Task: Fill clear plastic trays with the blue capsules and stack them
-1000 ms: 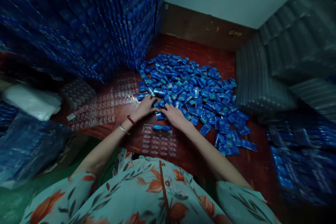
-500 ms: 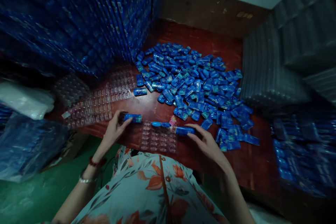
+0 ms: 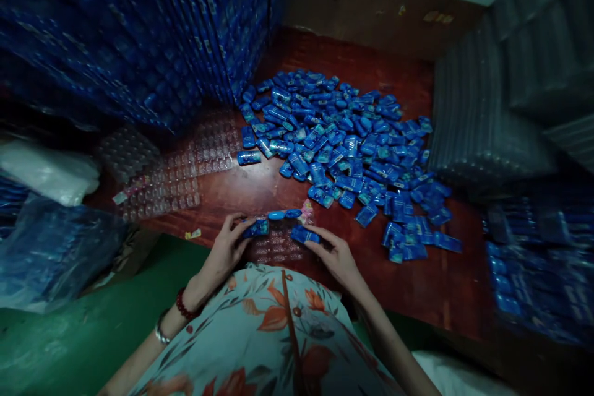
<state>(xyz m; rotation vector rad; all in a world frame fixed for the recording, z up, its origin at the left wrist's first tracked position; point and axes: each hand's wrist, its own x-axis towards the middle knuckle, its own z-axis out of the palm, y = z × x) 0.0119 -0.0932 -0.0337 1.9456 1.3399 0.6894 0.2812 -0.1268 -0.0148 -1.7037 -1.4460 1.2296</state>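
Over red-brown tabletop (image 3: 223,195), our left hand (image 3: 226,244) and right hand (image 3: 338,258) each pinch a blue packet (image 3: 258,228); green floor (image 3: 83,340) shows at eight o'clock.

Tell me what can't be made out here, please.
Head view: wording on the packets in the left hand and right hand, too small.
Head view: lower packets in the pile, hidden by those on top.
Head view: part of the clear tray, hidden by the held packets.
Head view: top of the blue stack, cut off by the upper edge.
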